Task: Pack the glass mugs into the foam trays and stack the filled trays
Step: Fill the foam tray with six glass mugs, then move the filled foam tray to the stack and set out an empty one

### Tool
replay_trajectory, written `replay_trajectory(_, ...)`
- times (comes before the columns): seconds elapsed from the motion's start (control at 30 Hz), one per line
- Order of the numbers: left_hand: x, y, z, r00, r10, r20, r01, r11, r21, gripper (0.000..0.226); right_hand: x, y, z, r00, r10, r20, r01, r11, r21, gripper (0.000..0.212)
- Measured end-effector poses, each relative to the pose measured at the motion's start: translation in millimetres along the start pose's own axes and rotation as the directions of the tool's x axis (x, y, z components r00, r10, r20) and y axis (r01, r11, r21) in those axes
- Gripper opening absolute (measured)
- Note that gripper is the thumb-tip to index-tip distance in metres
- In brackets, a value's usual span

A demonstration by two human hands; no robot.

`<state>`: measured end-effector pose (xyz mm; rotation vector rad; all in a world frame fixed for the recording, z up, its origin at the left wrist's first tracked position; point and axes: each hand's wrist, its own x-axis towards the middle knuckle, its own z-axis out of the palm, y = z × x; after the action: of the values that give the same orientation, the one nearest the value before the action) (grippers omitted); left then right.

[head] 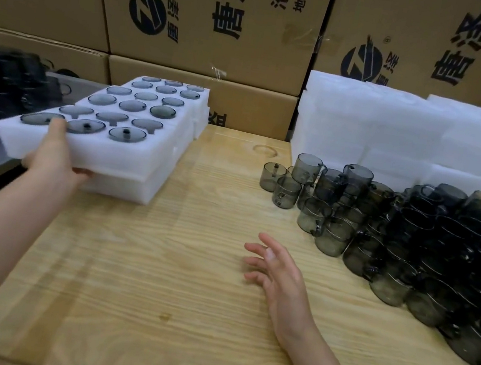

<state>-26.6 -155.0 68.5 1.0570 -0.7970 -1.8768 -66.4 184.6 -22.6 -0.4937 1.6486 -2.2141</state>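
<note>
A white foam tray (158, 140) filled with several smoky glass mugs sits on top of another foam tray (127, 188) at the table's left. My left hand (55, 153) grips the near left corner of the top tray, thumb on its upper face and fingers underneath. My right hand (279, 271) hovers over the bare wood in the middle, fingers spread and holding nothing. A large heap of loose grey glass mugs (396, 229) lies on the right side of the table. Behind the heap stands a pile of empty foam trays (379, 127).
The wooden table (182, 282) runs from the near edge to a wall of printed cardboard boxes (218, 24) at the back. More dark mugs (6, 81) sit blurred at the far left, beyond the table's left edge, beside a grey surface.
</note>
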Motion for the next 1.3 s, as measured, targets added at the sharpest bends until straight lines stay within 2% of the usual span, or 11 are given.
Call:
replay_trajectory(0.2, 34.3, -10.1, 12.6, 0.989, 0.144, 0.04, -0.149, 0.951, 0.27, 0.08, -0.2, 0.3, -0.1, 1.0, -0.004, 0.01, 0.004, 0.999, -0.034, 0.045)
replay_trajectory(0.27, 42.0, -17.4, 17.8, 0.971, 0.216, -0.098, -0.166, 0.913, 0.372, 0.099, -0.5, -0.7, 0.8, 1.0, -0.003, 0.02, 0.004, 0.998, -0.055, 0.042)
replay_trajectory(0.37, 47.5, -26.3, 24.0, 0.909, 0.354, -0.219, -0.141, 0.756, 0.639, 0.095, -3.1, -0.6, 4.0, 0.999, -0.016, 0.04, 0.021, 0.99, -0.138, 0.032)
replay_trajectory(0.5, 53.4, -36.5, 16.4, 0.843, 0.497, -0.207, -0.148, 0.583, 0.799, 0.088, -5.4, 1.2, 4.9, 0.999, -0.013, 0.048, 0.023, 0.977, -0.213, 0.017)
replay_trajectory(0.67, 22.3, -44.0, 6.8, 0.855, 0.491, -0.169, -0.253, 0.678, 0.69, 0.08, -6.8, -0.2, 5.9, 0.999, 0.004, 0.052, 0.01, 0.963, -0.269, 0.015)
replay_trajectory(0.8, -66.2, -106.0, -5.3, 0.583, 0.8, 0.139, -0.749, 0.465, 0.472, 0.063, -7.8, -1.8, 7.4, 0.999, 0.011, 0.046, 0.004, 0.951, -0.311, 0.016)
replay_trajectory(0.87, -100.1, -133.9, 1.4, 0.574, 0.759, 0.307, -0.788, 0.41, 0.46, 0.055, -8.5, -4.1, 7.9, 0.999, 0.01, 0.044, 0.003, 0.952, -0.305, 0.016)
replay_trajectory(0.93, -115.5, -151.6, 9.8, 0.631, 0.574, 0.522, -0.769, 0.378, 0.515, 0.047, -9.9, -5.7, 7.6, 0.999, 0.004, 0.032, 0.005, 0.957, -0.291, 0.016)
replay_trajectory(1.03, -106.7, -167.6, 12.2, 0.626, 0.242, 0.741, -0.769, 0.034, 0.639, 0.046, -13.7, -5.2, 9.1, 0.999, -0.002, 0.038, 0.014, 0.95, -0.312, 0.017)
replay_trajectory(1.1, -99.9, -170.2, 11.4, 0.618, 0.179, 0.765, -0.76, -0.11, 0.64, 0.039, -15.3, -8.2, 11.2, 0.999, -0.038, 0.037, 0.049, 0.939, -0.342, 0.02)
replay_trajectory(1.3, -98.2, -170.8, 14.5, 0.608, 0.198, 0.768, -0.742, -0.202, 0.639, 0.033, 45.3, -83.0, -3.9, 0.906, -0.422, 0.016, 0.367, 0.768, -0.525, 0.016)
